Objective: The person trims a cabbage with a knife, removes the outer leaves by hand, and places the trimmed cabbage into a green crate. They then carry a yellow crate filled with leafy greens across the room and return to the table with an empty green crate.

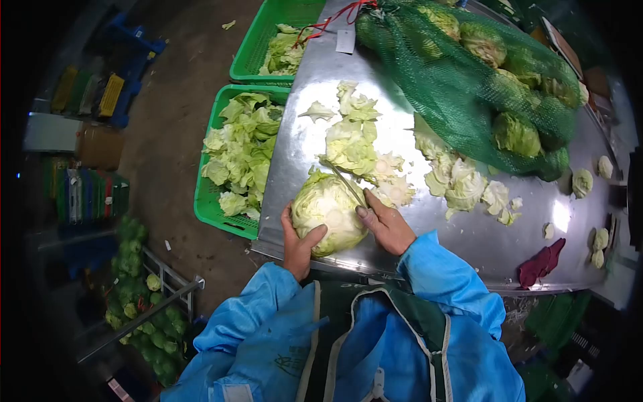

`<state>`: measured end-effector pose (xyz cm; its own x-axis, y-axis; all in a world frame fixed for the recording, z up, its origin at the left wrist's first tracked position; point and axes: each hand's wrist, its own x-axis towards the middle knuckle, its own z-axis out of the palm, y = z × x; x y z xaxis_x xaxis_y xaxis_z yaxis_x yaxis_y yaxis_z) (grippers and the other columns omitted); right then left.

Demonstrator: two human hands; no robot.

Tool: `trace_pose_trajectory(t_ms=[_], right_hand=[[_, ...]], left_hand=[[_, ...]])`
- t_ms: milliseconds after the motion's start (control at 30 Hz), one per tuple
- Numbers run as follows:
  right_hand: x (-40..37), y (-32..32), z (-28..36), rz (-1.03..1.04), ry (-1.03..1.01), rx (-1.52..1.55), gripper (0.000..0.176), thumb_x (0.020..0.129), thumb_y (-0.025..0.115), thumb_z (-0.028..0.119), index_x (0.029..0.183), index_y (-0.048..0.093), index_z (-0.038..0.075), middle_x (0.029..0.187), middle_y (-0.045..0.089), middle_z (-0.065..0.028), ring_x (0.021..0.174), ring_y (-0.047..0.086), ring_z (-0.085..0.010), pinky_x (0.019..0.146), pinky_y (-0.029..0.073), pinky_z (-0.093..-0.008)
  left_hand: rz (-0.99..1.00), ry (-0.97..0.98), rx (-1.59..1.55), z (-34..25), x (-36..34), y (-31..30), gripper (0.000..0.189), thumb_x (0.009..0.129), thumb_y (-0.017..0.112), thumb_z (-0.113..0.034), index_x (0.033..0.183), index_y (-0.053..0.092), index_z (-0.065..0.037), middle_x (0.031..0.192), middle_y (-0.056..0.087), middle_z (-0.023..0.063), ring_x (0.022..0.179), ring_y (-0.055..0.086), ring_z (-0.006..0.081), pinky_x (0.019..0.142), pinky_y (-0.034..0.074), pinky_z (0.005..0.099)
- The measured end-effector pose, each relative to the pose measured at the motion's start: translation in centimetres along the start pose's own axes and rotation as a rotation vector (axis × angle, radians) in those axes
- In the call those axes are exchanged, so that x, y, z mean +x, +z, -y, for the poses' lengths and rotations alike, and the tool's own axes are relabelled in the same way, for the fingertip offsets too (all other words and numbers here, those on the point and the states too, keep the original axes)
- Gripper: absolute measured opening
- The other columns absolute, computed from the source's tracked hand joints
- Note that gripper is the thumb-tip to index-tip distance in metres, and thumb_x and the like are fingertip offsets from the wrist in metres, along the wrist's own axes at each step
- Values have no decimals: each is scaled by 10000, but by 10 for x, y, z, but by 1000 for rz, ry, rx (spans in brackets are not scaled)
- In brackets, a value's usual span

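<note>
A pale green cabbage [326, 213] with its whitish stem end facing up is held near the front edge of the metal table. My left hand [299, 240] grips its left side, thumb bent over the front. In my right hand [388, 224] is a thin-bladed knife [345, 181], its blade slanting across the cabbage's upper right edge; the handle is mostly hidden by my fingers. Just beyond the cabbage lie loose trimmed leaves [351, 144], with paler cut pieces [392, 181] beside them.
Two green crates holding leaves, a near one [209, 161] and a far one [249, 47], stand left of the metal table [295, 127]. A green mesh bag [455, 80] of cabbages covers the back right. More leaves [462, 184] and a dark red piece [541, 263] lie rightward.
</note>
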<state>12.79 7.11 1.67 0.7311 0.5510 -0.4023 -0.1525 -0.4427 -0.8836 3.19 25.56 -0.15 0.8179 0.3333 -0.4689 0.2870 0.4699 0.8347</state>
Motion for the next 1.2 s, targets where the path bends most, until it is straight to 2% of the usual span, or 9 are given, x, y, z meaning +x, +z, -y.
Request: trace_pose_trajectory(t_ms=[267,433,500,600,767,833,900,1033,1200], right_hand=[[8,-3,-24,-38,-100,-124,640,948,444,385,1411,230,-3,1186,510,-337,1139,507,-414,983,378,-386],[37,-18,-61,-187,7,80,455,939,475,351,1298,463,71,1081,591,-297,1078,564,-364,934,421,-385],[43,-23,-80,-350,-171,-93,405,938,475,328,1230,527,52,946,642,-225,789,651,-314,720,514,-366],[35,-30,-68,-300,356,339,409,932,470,313,1220,523,27,693,583,-86,342,447,-149,339,352,-294],[-33,-8,-33,-281,167,134,399,922,506,281,1234,517,34,817,643,-111,552,574,-167,502,454,-310],[-28,-21,-118,-408,147,139,435,924,499,245,1299,441,31,926,654,-166,791,632,-203,705,493,-319],[-42,-44,-53,-466,494,20,471,929,478,221,1341,370,18,986,644,-205,903,634,-285,806,484,-357],[-30,-2,-19,-252,-134,-307,602,922,501,290,1402,255,21,1324,414,-299,1178,469,-421,996,380,-402],[-5,19,20,-98,-62,-557,609,943,443,328,1423,195,46,1388,290,-322,1009,551,-483,881,465,-476]], left_hand=[[97,98,192,20,4,11,931,697,734,-73,1389,114,-4,1305,358,194,1174,437,261,988,392,356],[73,165,439,26,37,6,875,701,742,-148,1366,203,32,1292,367,200,1163,445,283,974,393,349],[80,125,362,14,40,6,868,689,752,-178,1362,242,20,1288,376,203,1173,435,289,976,386,350],[329,-2,312,-5,42,-12,924,667,774,-185,1389,220,-27,1293,381,198,1172,436,287,982,383,352],[-43,70,346,6,19,-12,980,641,812,-167,1394,202,-24,1273,408,191,1132,477,269,942,424,351],[2,71,283,10,8,-10,980,649,814,-176,1393,195,-24,1260,413,200,1122,483,264,931,433,347],[40,115,273,7,18,-12,947,649,820,-187,1362,224,-7,1223,441,205,1098,502,256,912,447,338],[27,82,400,-5,33,-12,824,658,824,-216,1258,310,18,1134,510,193,1018,553,242,856,477,328],[9,103,563,-12,37,-2,792,635,836,-312,1193,382,21,1049,572,183,909,602,229,772,501,315]])
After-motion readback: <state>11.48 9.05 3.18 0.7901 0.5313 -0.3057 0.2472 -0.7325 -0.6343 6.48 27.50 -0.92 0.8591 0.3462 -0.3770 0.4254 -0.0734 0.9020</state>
